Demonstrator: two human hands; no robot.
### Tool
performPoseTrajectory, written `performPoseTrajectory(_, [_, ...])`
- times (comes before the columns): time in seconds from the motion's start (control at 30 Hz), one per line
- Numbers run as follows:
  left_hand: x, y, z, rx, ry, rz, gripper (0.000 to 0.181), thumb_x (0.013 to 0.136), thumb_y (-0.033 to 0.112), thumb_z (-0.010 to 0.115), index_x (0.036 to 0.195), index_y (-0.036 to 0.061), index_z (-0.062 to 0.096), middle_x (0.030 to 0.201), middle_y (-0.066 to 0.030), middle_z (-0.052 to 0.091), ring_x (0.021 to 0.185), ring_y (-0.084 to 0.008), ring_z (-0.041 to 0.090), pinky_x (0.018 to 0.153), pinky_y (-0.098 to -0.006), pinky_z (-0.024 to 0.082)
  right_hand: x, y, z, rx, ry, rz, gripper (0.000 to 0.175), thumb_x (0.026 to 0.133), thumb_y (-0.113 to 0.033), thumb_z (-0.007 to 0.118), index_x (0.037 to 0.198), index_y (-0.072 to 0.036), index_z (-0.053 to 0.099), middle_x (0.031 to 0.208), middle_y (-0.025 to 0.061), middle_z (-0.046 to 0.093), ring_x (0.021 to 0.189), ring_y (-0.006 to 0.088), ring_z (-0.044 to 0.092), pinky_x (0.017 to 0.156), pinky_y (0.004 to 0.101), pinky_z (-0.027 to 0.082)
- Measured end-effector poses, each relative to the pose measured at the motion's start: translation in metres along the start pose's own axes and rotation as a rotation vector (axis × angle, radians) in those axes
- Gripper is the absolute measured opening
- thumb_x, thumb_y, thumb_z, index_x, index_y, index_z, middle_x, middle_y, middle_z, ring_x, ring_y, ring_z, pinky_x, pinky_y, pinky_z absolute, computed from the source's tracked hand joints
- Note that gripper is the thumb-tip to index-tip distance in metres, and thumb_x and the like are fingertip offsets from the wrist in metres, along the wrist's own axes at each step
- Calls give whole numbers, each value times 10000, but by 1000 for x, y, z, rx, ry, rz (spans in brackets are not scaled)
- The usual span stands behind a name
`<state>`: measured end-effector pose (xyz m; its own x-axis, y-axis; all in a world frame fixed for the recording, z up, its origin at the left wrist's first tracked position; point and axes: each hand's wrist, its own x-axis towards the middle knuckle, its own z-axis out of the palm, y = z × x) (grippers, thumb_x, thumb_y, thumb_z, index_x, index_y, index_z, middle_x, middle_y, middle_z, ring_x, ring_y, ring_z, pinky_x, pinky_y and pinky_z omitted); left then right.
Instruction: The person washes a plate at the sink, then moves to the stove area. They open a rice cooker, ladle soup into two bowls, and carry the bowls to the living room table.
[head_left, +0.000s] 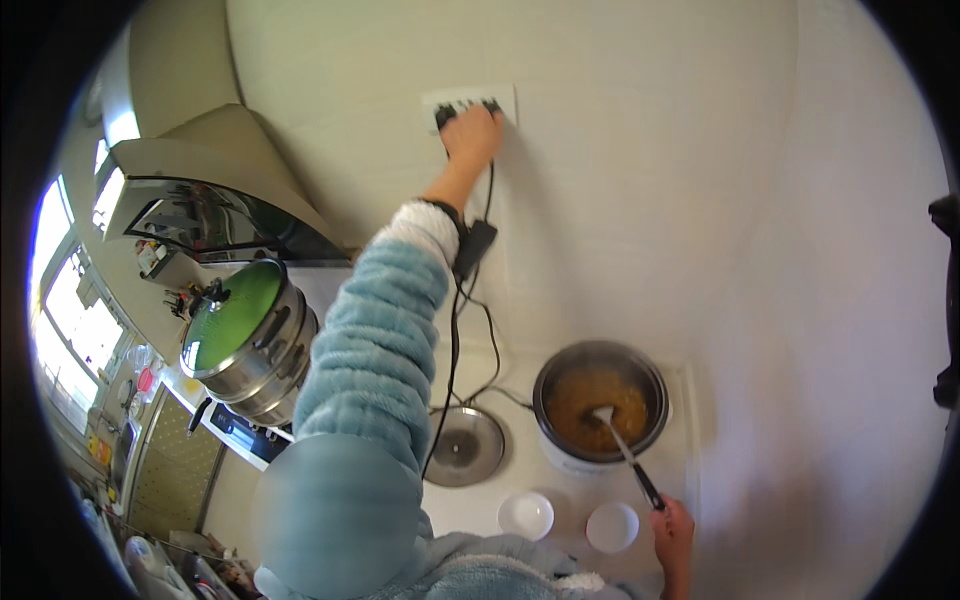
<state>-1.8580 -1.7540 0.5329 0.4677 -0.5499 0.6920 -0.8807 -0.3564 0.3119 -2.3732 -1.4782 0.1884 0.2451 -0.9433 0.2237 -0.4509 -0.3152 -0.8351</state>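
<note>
My left hand (472, 136) reaches up to a white wall outlet panel (508, 96), its fingers at the black plugs (445, 114); the fingertips are hidden, so its hold cannot be made out. Low on the right, my right hand (673, 523) grips the black handle of a metal ladle or spoon (624, 448). The utensil's head rests in brownish-orange food (592, 394) inside a round electric cooker (664, 405). Just in front of the cooker stand two white bowls (526, 515) (612, 527). A round metal lid (466, 448) lies to the cooker's left.
Black cords with an adapter-like box (475, 249) hang from the outlet to the counter. A stacked metal steamer (247, 382) with a green-looking lid (244, 315) stands at left, below a range hood (225, 217). A wall rises behind the cooker.
</note>
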Motion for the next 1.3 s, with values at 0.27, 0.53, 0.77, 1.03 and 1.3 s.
performPoseTrajectory(0.27, [-6, -1, -15, 115, 98, 182, 372, 815, 362, 500, 856, 26, 654, 870, -181, 679, 807, -383, 650, 689, -485, 509, -22, 9, 1, 149, -41, 191, 205, 904, -128, 548, 1062, -7, 597, 848, 90, 614, 718, 145, 590, 597, 264, 456])
performPoseTrajectory(0.53, [-59, 61, 4, -156, 94, 481, 348, 819, 398, 584, 825, 53, 631, 756, -158, 654, 740, -372, 625, 621, -494, 478, -21, 10, 3, 302, -2, 303, 195, 901, -97, 547, 1041, 21, 617, 896, 99, 660, 747, 143, 628, 697, 268, 500])
performPoseTrajectory(0.77, [-192, 155, 145, -492, -255, 519, 247, 791, 228, 662, 897, 30, 560, 770, -179, 652, 741, -365, 640, 668, -449, 486, -65, 35, -14, 259, 53, 343, 192, 891, -77, 548, 1041, 17, 622, 889, 90, 661, 742, 145, 630, 679, 265, 497])
performPoseTrajectory(1.03, [-304, 216, 241, -791, -827, 467, 379, 719, 168, 714, 1013, -10, 555, 963, -234, 626, 891, -368, 620, 774, -421, 498, -117, 70, -24, 271, 144, 417, 181, 890, -86, 558, 1030, 7, 627, 832, 90, 649, 716, 132, 620, 649, 254, 491])
performPoseTrajectory(1.3, [-311, 107, 87, -1296, -1063, 96, 180, 905, 148, 577, 1031, 20, 589, 910, -67, 648, 759, -124, 627, 681, -267, 513, -63, 63, -39, 22, 46, 388, 196, 928, -142, 526, 1006, 19, 606, 798, 124, 639, 706, 196, 610, 647, 320, 481])
